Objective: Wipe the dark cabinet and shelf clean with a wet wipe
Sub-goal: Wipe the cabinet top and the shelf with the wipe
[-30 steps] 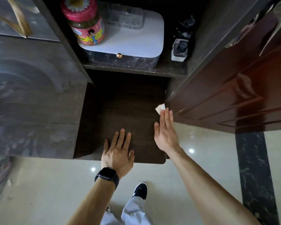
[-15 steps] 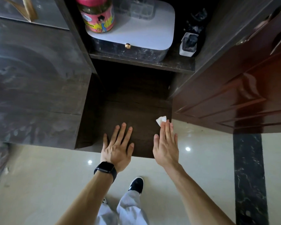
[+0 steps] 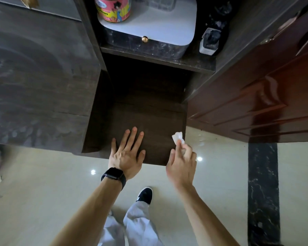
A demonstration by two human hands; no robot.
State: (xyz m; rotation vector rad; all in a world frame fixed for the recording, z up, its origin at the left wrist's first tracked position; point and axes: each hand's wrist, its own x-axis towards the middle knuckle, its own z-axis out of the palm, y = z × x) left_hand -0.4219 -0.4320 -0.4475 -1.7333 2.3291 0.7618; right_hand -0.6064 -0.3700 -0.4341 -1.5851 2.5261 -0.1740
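Observation:
The dark wooden shelf point(image 3: 149, 118) juts out from the open cabinet point(image 3: 43, 77) below an upper shelf point(image 3: 158, 59). My left hand point(image 3: 126, 155), with a black watch on the wrist, lies flat with spread fingers on the shelf's front part. My right hand point(image 3: 181, 162) is at the shelf's front right corner, its fingers curled and pinching the small white wet wipe point(image 3: 178, 139), which sticks out above the fingertips over the shelf's right edge.
On the upper shelf stand a white-lidded box point(image 3: 158, 20) with a gold knob, a pink jar point(image 3: 112, 8) on its lid, and a small dark bottle point(image 3: 210, 39). A glossy red-brown door point(image 3: 256, 95) hangs to the right. Pale tiled floor lies below.
My right hand has slid back toward the shelf's front right corner, and its flat fingers have curled to pinch the wipe. My left hand stays flat on the shelf.

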